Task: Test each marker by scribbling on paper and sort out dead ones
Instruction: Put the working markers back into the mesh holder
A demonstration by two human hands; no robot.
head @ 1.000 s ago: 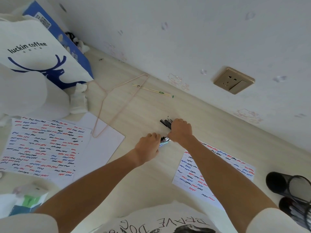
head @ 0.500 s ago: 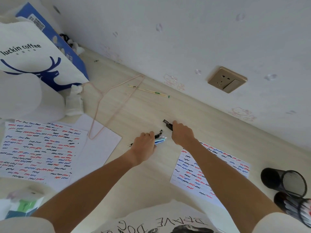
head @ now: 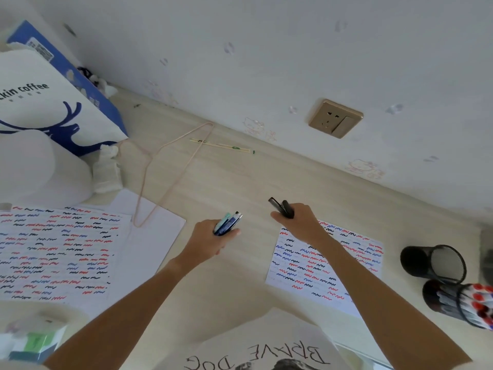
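Both hands hover above the tabletop (head: 240, 182), each with its fingers curled round pens, and the scribbled sheet (head: 354, 265) serves as the landmark. The right hand (head: 298, 220) sits over the sheet's far left corner, its fingers wrapped round two black markers (head: 280, 206) whose long axes run up and leftward, away from the sheet and toward the wall; which end carries the tip cannot be told. The left hand (head: 210, 239) hangs well to the left of the sheet, off the paper, gripping a bunch of blue markers (head: 228, 224) that point up and to the right, toward the black pair but apart from it. The right hand is plainly the nearer to the sheet, so a scribble test would likely fall to it, needing only a drop of the wrist and a turn of one marker's tip down onto a bare patch. Both forearms reach forward from the body, nearly straight. To the right of the sheet lie two mesh cups (head: 437, 263), the nearer one full of pens.
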